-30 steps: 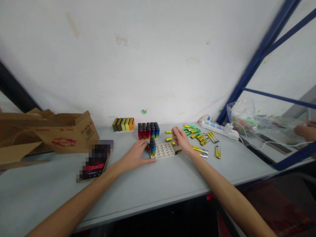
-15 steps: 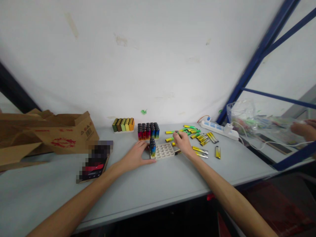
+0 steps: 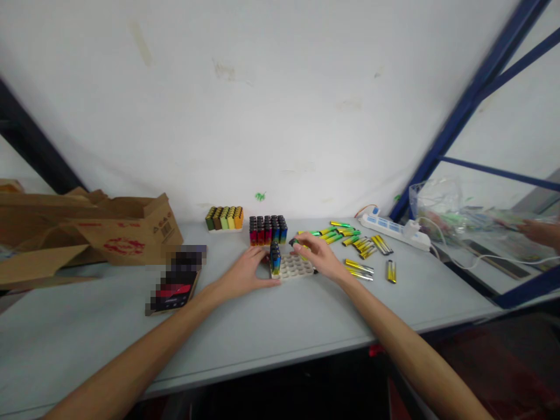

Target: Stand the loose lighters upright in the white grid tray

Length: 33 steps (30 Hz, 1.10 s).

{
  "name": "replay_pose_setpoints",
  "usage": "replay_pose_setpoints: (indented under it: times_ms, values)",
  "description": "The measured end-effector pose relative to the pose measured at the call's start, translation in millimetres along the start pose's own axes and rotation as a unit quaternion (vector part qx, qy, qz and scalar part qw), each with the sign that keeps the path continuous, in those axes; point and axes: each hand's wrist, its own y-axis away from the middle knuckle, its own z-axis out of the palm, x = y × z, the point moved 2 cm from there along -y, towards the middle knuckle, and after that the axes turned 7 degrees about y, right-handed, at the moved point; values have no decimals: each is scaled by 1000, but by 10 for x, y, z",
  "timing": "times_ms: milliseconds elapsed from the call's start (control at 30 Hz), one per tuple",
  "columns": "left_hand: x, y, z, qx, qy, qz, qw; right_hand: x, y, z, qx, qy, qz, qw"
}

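My left hand point(image 3: 247, 273) steadies the left end of a white tray with round holes point(image 3: 296, 267), thumb along the front edge and fingers behind. Blue-and-yellow lighters with black tops point(image 3: 275, 261) stand in a row at that end, close to my fingers. My right hand point(image 3: 318, 254) is closed round a lighter point(image 3: 293, 241) with a dark top and a yellowish body, held over the right part of the tray. Loose yellow and green lighters point(image 3: 335, 238) lie to the right of and behind this hand.
Behind the tray stands a block of pink-to-blue lighters point(image 3: 268, 230); a second filled tray point(image 3: 224, 219) is left of it. A cardboard box point(image 3: 131, 230), a partly pixelated dark box point(image 3: 177, 280), a power strip point(image 3: 396, 230) and another person's hand point(image 3: 540, 232) surround the area.
My right hand has moved left from the loose lighters to above the tray, carrying a lighter. My left hand stays at the tray's left end. The view has shifted slightly.
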Motion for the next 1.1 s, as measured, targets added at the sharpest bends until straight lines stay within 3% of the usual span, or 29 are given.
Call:
replay_pose_setpoints:
  times_ms: [200,333,667,833,967,1100]
  values:
    - [-19,0,24,-5,-1,0,1000,-68,51,162,-73,-39,34,996]
    - [-45,0,40,4,-1,-3,1000,-31,69,193,-68,-15,46,997]
    - [-62,-4,53,-1,-2,5,1000,-135,87,206,-88,190,-69,975]
    - [-64,-8,51,-5,-8,5,1000,-145,94,275,-108,248,-76,960]
    - [-52,-4,38,-6,-10,-2,1000,-138,76,153,-123,302,-78,942]
    - [-17,-5,9,-2,-5,-13,1000,-3,11,-205,-35,392,-82,916]
